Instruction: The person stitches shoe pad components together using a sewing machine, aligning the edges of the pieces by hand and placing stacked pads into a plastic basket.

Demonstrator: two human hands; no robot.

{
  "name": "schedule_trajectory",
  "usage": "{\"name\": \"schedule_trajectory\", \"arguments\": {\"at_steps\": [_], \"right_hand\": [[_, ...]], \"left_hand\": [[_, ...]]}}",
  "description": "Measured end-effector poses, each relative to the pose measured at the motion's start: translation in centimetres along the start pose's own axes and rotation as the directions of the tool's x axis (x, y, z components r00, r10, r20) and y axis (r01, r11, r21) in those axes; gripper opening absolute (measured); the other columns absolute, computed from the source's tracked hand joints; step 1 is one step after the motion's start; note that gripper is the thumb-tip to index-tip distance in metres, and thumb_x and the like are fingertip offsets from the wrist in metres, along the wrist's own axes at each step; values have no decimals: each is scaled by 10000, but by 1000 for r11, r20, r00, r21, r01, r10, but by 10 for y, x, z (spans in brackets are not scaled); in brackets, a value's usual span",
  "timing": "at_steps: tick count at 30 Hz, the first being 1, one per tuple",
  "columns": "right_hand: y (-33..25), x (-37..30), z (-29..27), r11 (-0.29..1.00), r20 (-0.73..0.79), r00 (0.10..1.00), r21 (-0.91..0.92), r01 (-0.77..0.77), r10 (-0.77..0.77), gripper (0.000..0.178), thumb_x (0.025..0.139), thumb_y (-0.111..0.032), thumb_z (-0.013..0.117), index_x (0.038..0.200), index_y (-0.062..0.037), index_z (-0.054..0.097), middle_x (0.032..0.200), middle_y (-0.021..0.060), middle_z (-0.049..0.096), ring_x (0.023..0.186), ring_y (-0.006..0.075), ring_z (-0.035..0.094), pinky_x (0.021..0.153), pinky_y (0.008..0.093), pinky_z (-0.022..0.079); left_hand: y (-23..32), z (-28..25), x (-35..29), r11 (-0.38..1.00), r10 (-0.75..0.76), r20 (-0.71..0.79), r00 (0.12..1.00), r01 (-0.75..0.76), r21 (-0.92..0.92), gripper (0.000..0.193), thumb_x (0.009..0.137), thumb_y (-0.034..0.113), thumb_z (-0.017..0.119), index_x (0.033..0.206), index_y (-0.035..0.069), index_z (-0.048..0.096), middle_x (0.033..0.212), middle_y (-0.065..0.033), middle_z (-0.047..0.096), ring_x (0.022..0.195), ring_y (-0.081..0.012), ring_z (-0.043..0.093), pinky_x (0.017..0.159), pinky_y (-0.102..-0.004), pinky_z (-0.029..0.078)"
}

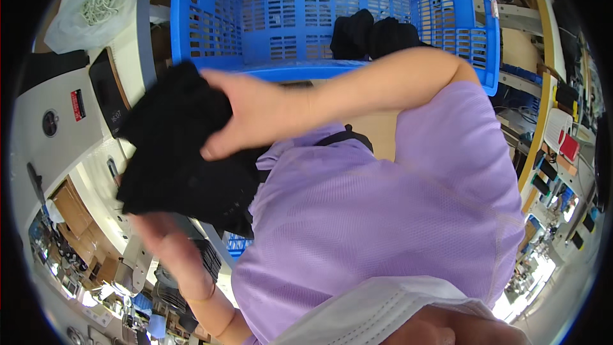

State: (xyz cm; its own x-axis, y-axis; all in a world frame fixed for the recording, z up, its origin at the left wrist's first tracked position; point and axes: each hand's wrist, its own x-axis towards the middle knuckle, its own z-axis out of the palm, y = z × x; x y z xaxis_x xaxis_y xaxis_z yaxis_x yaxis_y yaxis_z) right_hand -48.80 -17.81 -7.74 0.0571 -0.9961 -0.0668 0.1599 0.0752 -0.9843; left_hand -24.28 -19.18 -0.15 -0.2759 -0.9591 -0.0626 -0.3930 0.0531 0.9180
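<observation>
Black folded fabric bundle (169, 147) held in air, just beside near left corner of blue plastic crate (186, 6). Right hand (258, 112) curls around its right side, gripping; left hand (171, 246) blurred below, grip unclear. Likely light, soft, floppy; best clasped through all layers.

Lilac shirt (383, 217), finely textured, short-sleeved; white face mask (377, 310), stitched near edge; thin yellowish band (205, 296) circles left wrist (196, 276).
</observation>
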Motion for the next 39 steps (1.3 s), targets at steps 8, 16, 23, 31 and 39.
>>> {"name": "schedule_trajectory", "arguments": {"at_steps": [8,16,23,31,39], "right_hand": [[57,-61,58,857,-11,993,506,-93,114,752,763,-184,767,1381,26,392,1269,132,555,1196,207,518,1033,335,423],[21,-30,4,996,186,978,-21,-90,93,958,847,-433,722,1534,-63,167,1507,262,321,1395,345,356,1136,399,322],[31,-38,27,930,443,828,-283,-235,344,1078,804,-637,651,1522,4,166,1500,306,318,1389,394,354,1136,399,312],[40,-34,38,970,481,861,-238,-53,165,815,901,-437,614,1497,-21,245,1475,245,384,1398,363,344,1159,425,259],[-58,-17,74,536,866,498,-397,745,-50,1084,657,-328,830,1460,84,228,1441,274,405,1335,389,415,1096,446,360]], "left_hand": [[-11,36,-8,886,-401,233,886,439,-146,652,713,-5,771,1304,-7,494,1203,-104,601,1087,-205,588,986,-332,453],[-15,40,-39,966,-259,234,937,244,89,809,674,109,857,1345,-17,422,1223,-160,594,1085,-238,606,936,-338,502],[-34,21,-79,703,-509,415,754,642,-305,929,745,49,796,1492,19,244,1371,-142,470,1233,-226,512,1010,-337,457],[-51,21,-80,685,-572,316,757,653,-324,891,664,74,840,1397,-78,356,1221,-180,584,1108,-258,602,939,-342,506],[7,3,-65,878,-256,430,866,21,479,834,576,171,873,1276,-64,486,1144,-232,645,1114,-348,619,956,-381,482]]}}
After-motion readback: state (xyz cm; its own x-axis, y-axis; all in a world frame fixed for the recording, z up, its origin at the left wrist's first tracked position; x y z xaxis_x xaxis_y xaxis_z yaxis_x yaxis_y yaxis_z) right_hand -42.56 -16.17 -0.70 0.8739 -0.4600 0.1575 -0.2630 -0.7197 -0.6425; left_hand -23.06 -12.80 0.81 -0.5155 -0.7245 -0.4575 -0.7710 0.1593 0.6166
